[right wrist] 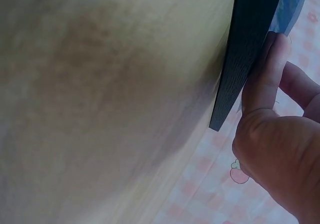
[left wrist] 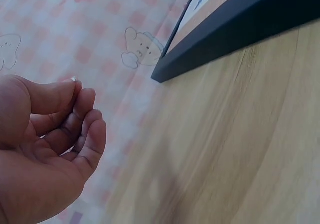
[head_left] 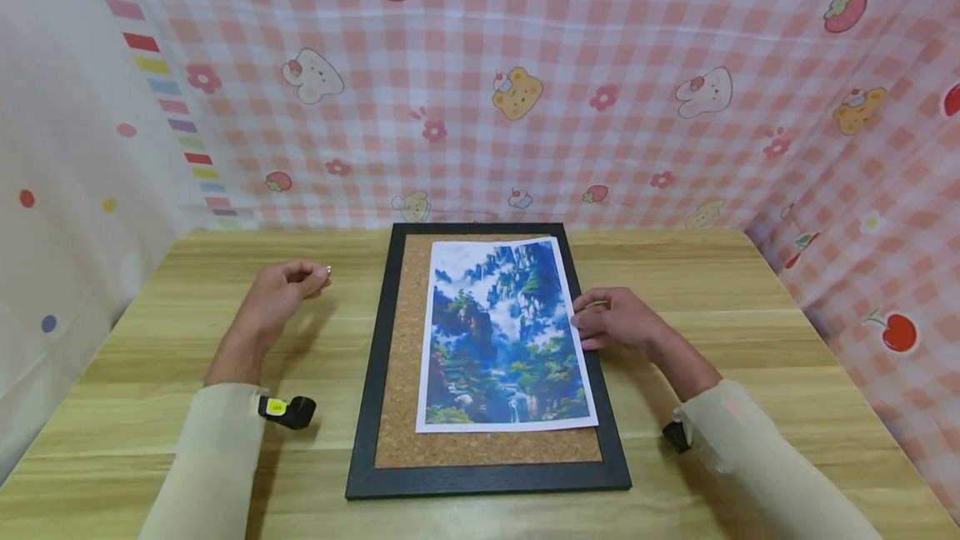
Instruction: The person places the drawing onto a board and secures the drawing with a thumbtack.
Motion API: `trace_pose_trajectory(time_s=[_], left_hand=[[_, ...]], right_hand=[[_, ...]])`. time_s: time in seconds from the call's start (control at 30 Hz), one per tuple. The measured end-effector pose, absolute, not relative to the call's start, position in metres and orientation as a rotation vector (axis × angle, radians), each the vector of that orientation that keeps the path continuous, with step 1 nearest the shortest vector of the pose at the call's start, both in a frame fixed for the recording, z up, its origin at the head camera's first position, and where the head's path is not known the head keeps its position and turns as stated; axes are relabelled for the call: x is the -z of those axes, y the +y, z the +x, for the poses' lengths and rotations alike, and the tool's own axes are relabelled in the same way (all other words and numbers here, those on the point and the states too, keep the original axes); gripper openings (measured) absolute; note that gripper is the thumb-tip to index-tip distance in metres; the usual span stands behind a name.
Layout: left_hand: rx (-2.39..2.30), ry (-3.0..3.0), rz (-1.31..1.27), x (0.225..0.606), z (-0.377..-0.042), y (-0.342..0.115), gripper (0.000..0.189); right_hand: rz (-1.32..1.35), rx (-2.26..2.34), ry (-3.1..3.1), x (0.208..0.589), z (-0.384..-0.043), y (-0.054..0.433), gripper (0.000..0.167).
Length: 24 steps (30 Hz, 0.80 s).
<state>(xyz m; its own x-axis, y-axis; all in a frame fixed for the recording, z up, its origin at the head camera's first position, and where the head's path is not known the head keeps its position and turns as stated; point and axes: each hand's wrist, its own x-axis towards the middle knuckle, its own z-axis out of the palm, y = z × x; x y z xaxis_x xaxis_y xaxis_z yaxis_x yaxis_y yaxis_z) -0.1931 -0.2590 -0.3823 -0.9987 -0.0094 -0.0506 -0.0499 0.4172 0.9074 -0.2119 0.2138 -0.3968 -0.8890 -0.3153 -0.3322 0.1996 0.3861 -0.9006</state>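
In the head view a colour landscape print [head_left: 506, 332] with mountains and waterfalls lies over a black-framed cork board [head_left: 401, 357], leaving cork bare at its left and below. At the print's right edge, my right hand [head_left: 618, 319] holds the paper between thumb and fingers, above the frame's right bar. The right wrist view shows these fingers against the print's edge [right wrist: 295, 6]. My left hand [head_left: 281, 294], raised over the table left of the board, pinches a tiny silvery-white pin [head_left: 328, 271]. Only the pin's tip [left wrist: 74, 77] shows past the thumb in the left wrist view.
The board lies on a wood-grain table [head_left: 697, 273], its far edge close to a pink checked curtain [head_left: 465, 165]. More patterned cloth [head_left: 877, 273] hangs at the right side. A white cloth [head_left: 67, 190] with coloured dots hangs at the left.
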Motion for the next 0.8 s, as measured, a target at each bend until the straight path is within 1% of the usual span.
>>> trace_pose_trajectory(time_s=[0.53, 0.8], left_hand=[[-1.679, 2.558, 0.044, 0.379, -0.204, -0.239, 0.035], [-1.658, 2.546, 0.061, 0.374, -0.214, -0.225, 0.037]], right_hand=[[-0.168, 1.510, 2.172, 0.401, -0.215, 0.208, 0.025], [-0.163, 1.520, 2.158, 0.400, -0.216, 0.202, 0.027]])
